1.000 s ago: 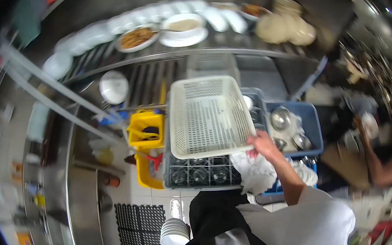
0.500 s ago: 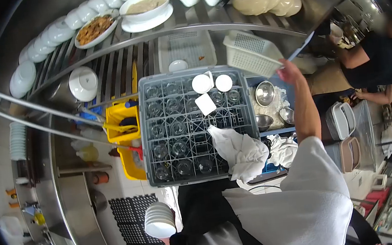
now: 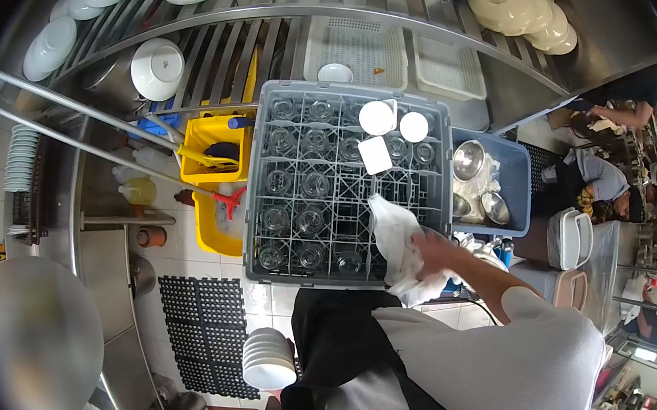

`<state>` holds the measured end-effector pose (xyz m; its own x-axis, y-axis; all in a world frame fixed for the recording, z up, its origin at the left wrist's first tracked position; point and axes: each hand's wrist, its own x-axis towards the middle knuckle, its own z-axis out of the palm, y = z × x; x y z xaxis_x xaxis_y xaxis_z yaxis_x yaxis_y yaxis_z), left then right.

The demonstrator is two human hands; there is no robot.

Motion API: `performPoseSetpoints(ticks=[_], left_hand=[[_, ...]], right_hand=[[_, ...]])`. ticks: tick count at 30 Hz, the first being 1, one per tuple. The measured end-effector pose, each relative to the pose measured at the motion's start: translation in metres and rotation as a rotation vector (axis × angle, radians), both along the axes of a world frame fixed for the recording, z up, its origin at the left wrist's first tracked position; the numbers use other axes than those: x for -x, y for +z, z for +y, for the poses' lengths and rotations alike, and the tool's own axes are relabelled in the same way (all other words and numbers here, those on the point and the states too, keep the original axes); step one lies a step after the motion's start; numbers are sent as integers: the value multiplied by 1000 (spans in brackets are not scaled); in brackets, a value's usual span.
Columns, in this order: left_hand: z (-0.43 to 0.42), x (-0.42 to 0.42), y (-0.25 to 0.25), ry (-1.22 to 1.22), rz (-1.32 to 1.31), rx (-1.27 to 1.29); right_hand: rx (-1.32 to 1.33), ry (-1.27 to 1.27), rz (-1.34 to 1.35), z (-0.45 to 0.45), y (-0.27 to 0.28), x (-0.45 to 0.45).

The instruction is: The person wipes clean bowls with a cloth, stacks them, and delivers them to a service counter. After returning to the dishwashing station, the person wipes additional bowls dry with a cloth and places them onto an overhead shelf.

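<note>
My left hand point(image 3: 275, 393) is mostly hidden beneath a stack of white bowls point(image 3: 268, 359), which it holds tilted beside the black apron. My right hand point(image 3: 436, 254), slightly blurred, grips a crumpled white cloth point(image 3: 397, 234) at the near right corner of a grey glass rack point(image 3: 338, 89). Upturned clear glasses point(image 3: 315, 185) fill many of the rack's compartments. On top of the rack lie a white cup point(image 3: 375, 118), a small round white dish point(image 3: 414, 127) and a square white dish point(image 3: 376, 155).
Two pale perforated baskets point(image 3: 448, 64) sit under the slatted metal shelf point(image 3: 372, 10) behind the rack. Right of it, a blue-grey bin point(image 3: 520, 185) contains metal bowls point(image 3: 469, 160). Yellow caddies point(image 3: 207, 234) stand left, near a black floor mat point(image 3: 205, 330). Other people work at far right.
My right hand has let go of a beige basket, now lying under the shelf, and come down to the cloth. The view has shifted; my left hand still holds the bowls.
</note>
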<state>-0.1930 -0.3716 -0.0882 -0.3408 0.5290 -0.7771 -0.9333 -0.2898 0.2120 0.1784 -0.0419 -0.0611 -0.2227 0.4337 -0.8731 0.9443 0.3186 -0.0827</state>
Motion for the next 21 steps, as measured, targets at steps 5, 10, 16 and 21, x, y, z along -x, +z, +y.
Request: performPoseSetpoints(ticks=[5, 10, 16, 21], left_hand=[[-3, -10, -1, 111, -10, -53], [-21, -45, 2, 369, 20, -229], [-88, -110, -27, 761, 146, -217], [-136, -176, 2, 1099, 228, -231]], right_hand=[[55, 101, 356, 66, 65, 39], [370, -497, 1465, 98, 168, 184], [30, 226, 1080, 14, 142, 320], [244, 585, 1251, -122, 156, 381]])
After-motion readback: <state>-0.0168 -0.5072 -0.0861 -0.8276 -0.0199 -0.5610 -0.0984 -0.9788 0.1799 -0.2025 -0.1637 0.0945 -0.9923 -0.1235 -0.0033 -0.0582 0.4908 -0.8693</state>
